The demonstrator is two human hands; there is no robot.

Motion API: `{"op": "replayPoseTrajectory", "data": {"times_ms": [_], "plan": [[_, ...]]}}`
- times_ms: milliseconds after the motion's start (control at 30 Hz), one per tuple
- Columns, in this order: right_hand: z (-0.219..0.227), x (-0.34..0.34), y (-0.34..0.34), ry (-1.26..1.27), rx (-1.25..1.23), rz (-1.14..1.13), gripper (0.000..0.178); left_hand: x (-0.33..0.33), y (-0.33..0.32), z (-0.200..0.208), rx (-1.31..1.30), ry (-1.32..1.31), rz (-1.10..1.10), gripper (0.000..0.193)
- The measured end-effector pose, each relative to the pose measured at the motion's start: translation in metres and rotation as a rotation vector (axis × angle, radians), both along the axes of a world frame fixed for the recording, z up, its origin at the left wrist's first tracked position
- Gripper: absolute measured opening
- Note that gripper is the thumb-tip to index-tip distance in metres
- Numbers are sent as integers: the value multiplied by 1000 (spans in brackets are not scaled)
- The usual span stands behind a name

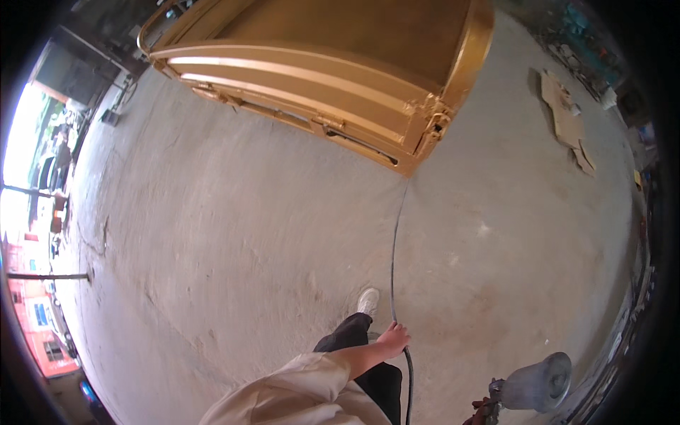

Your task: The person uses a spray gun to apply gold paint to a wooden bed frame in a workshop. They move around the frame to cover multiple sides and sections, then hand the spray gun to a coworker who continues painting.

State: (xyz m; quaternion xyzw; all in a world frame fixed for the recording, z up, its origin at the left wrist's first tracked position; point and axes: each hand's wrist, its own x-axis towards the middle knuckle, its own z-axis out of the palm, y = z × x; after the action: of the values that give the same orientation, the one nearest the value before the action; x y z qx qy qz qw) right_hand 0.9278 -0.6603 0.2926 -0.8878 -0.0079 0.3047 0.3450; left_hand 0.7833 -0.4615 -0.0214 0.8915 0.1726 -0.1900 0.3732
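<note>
My left hand (394,340) is closed around a thin dark hose (394,255). The hose runs from my grip up to the near corner of a gold-painted metal truck bed (304,78), and its other end passes down beside my leg. At the lower right edge my right hand (479,412), only partly in view, grips a spray gun (496,394). The gun's translucent grey cup (537,384) points to the right. The hand is well apart from the truck bed.
On the concrete floor (212,212) at the right lies a torn sheet of cardboard (564,117). Clutter lines the far right wall. A post (49,276) stands at the bright left opening. My white shoe (368,301) is close to the hose.
</note>
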Motion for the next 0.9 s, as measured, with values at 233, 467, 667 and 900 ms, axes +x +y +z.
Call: {"op": "replayPoseTrajectory", "data": {"times_ms": [233,467,667,900], "plan": [[-152,38,35,-167,-330,472,41,-32,-20,-74,-32,12,223,13],[-294,40,89,121,-226,765,37,-25,-49,-161,10,45,261,14],[-397,14,75,150,-57,906,38,-50,-105,-273,161,-61,503,19],[-409,15,81,433,2,414,31,-54,-71,-246,44,119,289,16]]}}
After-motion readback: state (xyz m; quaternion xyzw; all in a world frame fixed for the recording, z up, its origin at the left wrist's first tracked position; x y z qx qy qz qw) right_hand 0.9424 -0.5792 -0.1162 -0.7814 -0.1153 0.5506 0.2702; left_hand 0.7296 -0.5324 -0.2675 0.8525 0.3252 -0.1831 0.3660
